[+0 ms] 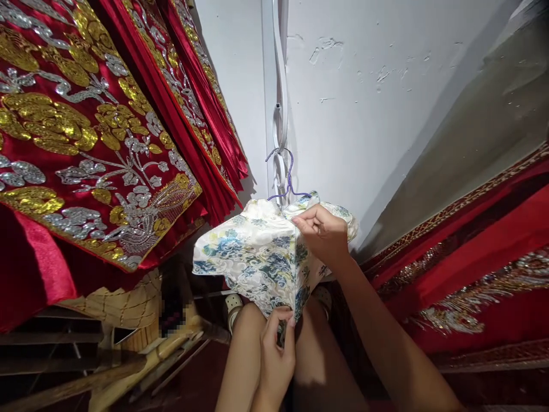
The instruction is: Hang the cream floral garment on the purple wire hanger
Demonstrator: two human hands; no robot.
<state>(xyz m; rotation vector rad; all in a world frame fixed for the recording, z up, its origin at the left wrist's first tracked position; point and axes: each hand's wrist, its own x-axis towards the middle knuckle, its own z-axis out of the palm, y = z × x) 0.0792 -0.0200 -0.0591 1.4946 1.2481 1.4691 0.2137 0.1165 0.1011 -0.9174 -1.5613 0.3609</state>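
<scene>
Between both hands point(323, 232) point(274, 355), one straight edge point(295, 269) of the floral garment point(253, 246).

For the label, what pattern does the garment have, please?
The garment has mostly blue flowers on white; head view.

Passage is blocked leftward by embroidered red cloth point(98, 134) and rightward by beaded red fabric point(484, 294). Above the floral garment point(257, 252), room is offered, broken by the purple hanger point(289, 181).
</scene>
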